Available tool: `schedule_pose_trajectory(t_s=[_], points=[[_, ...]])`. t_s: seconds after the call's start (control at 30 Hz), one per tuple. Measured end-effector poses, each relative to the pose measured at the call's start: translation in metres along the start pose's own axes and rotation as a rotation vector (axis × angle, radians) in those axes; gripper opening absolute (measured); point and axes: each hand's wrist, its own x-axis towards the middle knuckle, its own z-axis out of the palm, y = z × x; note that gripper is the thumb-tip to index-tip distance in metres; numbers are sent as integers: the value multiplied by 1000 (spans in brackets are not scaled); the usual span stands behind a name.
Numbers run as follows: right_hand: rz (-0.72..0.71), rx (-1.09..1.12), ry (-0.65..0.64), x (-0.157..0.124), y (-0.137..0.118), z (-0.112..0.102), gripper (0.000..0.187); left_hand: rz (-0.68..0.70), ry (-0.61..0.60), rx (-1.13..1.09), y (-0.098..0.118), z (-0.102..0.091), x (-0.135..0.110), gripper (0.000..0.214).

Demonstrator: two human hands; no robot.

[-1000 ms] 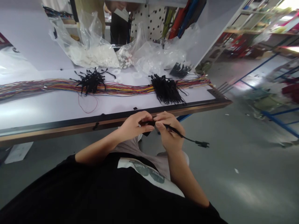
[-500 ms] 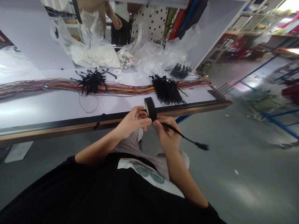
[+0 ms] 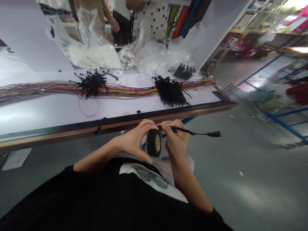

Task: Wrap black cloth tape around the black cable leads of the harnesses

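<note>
Head view: the black cable (image 3: 183,129) and the black tape roll (image 3: 151,143) are in the air, just in front of the table's (image 3: 120,107) front edge.
Right hand (image 3: 176,138): thumb and fingers pinch the black cable.
Left hand (image 3: 131,139): thumb and fingers are spread around the roll; whether they press it, I cannot tell.
Wires (image 3: 132,92): along the table, a black bundle (image 3: 172,93) near its right end.

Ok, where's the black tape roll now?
In the head view, the black tape roll is just below centre, between the left hand and the right hand, on the wearer's side of the table edge.
</note>
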Motion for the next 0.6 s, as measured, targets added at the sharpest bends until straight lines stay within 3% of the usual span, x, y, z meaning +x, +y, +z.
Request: schedule_pose_trajectory(t_s=[0.07,0.23,0.3,0.43,0.53,0.6], points=[[-97,-28,-85,1,-2,-4,19,-32,-57,-23,2,-1,2,56],[-393,-9,-136,5,-8,-5,14,-201,205,106,1,5,14,10],[-374,-82,-141,5,-9,-4,10,-156,236,250,0,8,17,3],[-158,-170,-207,0,-12,-1,7,-51,311,344,-1,14,16,10],[-105,-202,-133,-4,-11,0,11,-169,394,180,0,18,14,4],[-144,-242,-62,-5,-10,0,12,-297,483,-52,0,17,13,17]])
